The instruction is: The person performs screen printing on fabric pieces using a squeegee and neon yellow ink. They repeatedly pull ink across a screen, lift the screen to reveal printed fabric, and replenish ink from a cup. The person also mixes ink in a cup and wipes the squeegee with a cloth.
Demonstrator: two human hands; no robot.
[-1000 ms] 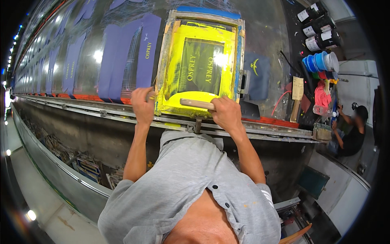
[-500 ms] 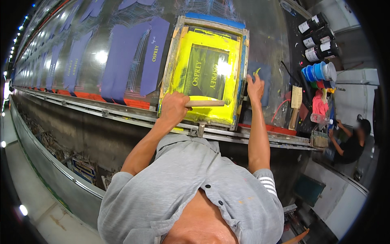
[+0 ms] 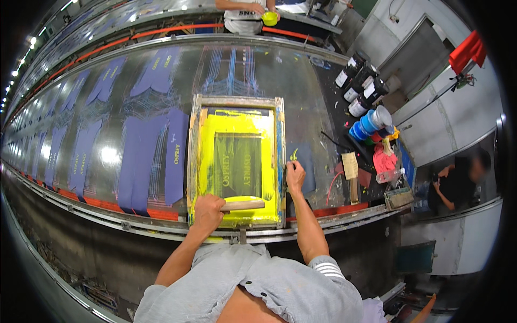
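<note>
My left hand [image 3: 209,211] is closed around the end of a squeegee [image 3: 245,205] with a pale wooden edge, over the near end of a printing screen. The screen's frame [image 3: 280,134] stands on the long table, its mesh bordered by bright yellow ink [image 3: 237,123]. Lettering shows through the darker middle of the mesh. Just right of the frame is my right hand [image 3: 295,176], fingers drawn together by a dark blue piece of cloth [image 3: 307,167] with a yellow smear. What those fingers pinch, if anything, is too small to make out.
Purple fabric pieces [image 3: 141,156] lie in rows leftward. Rightward are dark bottles [image 3: 353,70], blue tubs [image 3: 366,125], a pink cloth [image 3: 384,159], a clear bottle [image 3: 390,175] and a wooden-handled scraper [image 3: 354,191]. Across the table a person holds a yellow bowl [image 3: 270,19]; another sits at right.
The view has tilted up, bringing the person across the table into sight. My right hand's fingers have closed together beside the frame. My left hand keeps its hold on the squeegee.
</note>
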